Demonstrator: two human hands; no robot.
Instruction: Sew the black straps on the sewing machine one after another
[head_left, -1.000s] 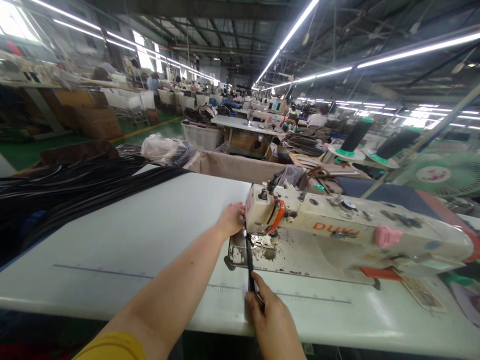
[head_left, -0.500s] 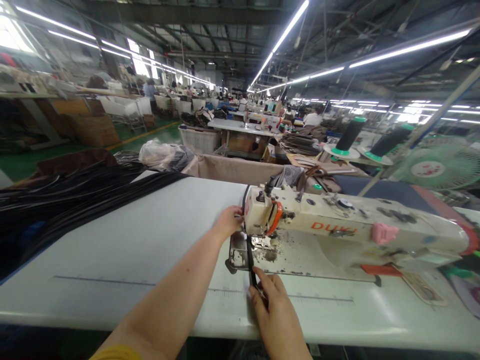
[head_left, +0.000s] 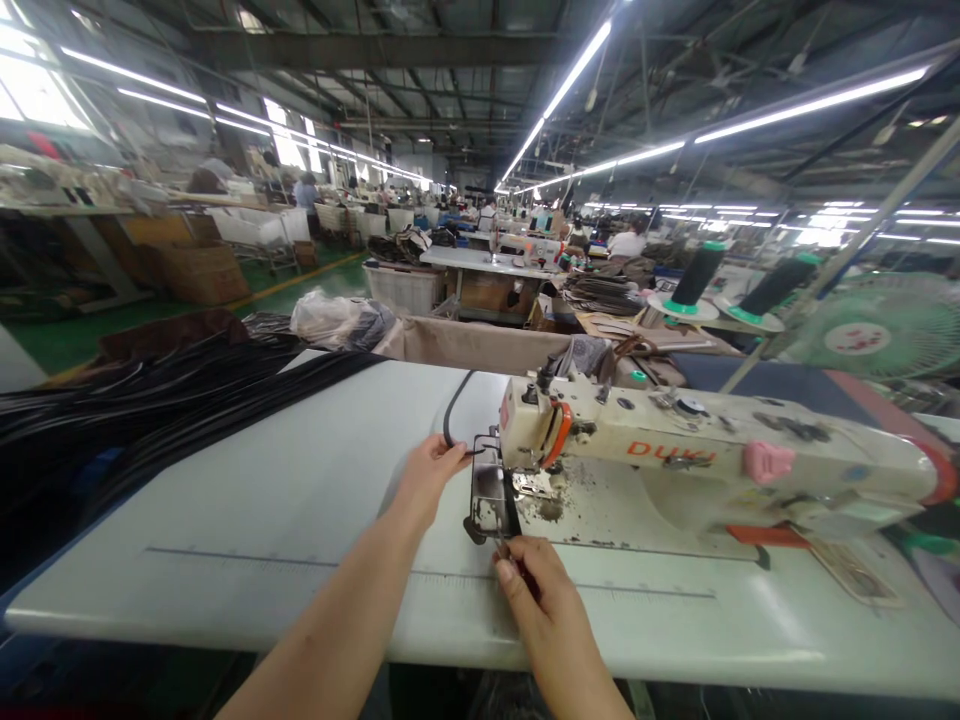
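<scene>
My left hand (head_left: 429,470) is closed on a thin black strip (head_left: 448,405), left of the sewing machine's head. The strip curves up and back over the white table. In front of the needle area, my right hand (head_left: 536,585) pinches something slim and metallic, partly hidden by the fingers; a black piece (head_left: 512,505) runs from there toward the presser foot. The cream sewing machine (head_left: 660,445) with an orange part at its head stands on the table, its metal plate (head_left: 487,495) lying between my hands.
Many black strips (head_left: 187,410) lie over the table's left end. A cloth-lined bin (head_left: 480,342) stands behind the table (head_left: 300,500). Thread cones (head_left: 697,280) and a green fan (head_left: 859,335) are at the right. People sit farther back.
My left hand has moved left and slightly down, away from the machine head, drawing the strip with it. My right hand's fingers have closed more and a slim metallic item now shows there.
</scene>
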